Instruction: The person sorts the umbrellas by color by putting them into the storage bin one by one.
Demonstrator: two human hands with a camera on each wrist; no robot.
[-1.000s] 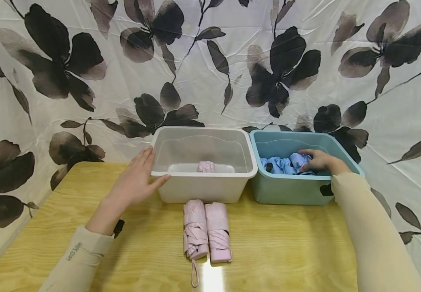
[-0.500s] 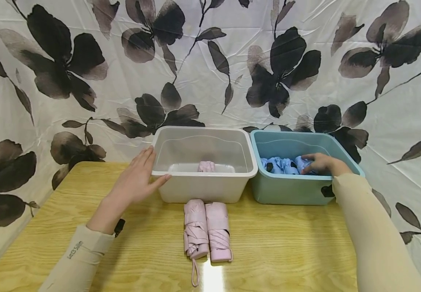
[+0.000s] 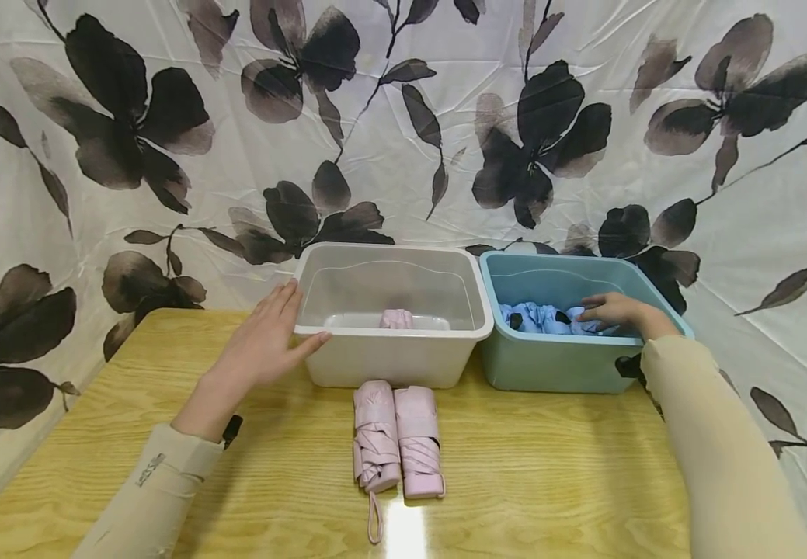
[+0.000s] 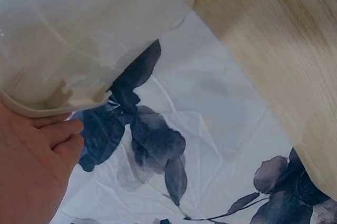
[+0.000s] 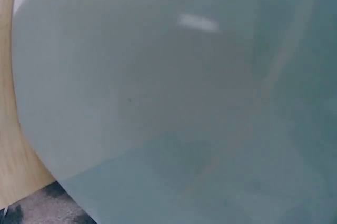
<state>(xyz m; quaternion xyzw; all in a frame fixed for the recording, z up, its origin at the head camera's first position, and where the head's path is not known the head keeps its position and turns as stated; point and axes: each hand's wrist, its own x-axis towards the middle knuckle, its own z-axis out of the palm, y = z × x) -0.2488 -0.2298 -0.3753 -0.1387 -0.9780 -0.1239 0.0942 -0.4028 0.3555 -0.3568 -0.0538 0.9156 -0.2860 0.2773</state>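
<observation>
My left hand (image 3: 263,341) rests against the left rim of a white plastic bin (image 3: 389,361), fingers extended and thumb over the front edge. In the left wrist view, the fingers (image 4: 66,134) touch the bin's rim. My right hand (image 3: 620,310) reaches into a blue-green bin (image 3: 557,369), over blue folded umbrellas (image 3: 539,318) with black patches. Its fingers look relaxed on the rightmost umbrella; the bin wall hides their lower parts. Only the bin's wall (image 5: 158,87) fills most of the right wrist view.
Two pink folded umbrellas, a left one (image 3: 377,435) with a wrist loop and a right one (image 3: 419,442), lie before the white bin. Another pink umbrella (image 3: 396,319) shows inside it. A floral cloth (image 3: 431,155) hangs behind the wooden table (image 3: 291,481).
My right hand has lowered a blue umbrella into the blue-green bin beside the others, and its fingers have loosened. The left hand stays on the white bin. The head view has shifted slightly.
</observation>
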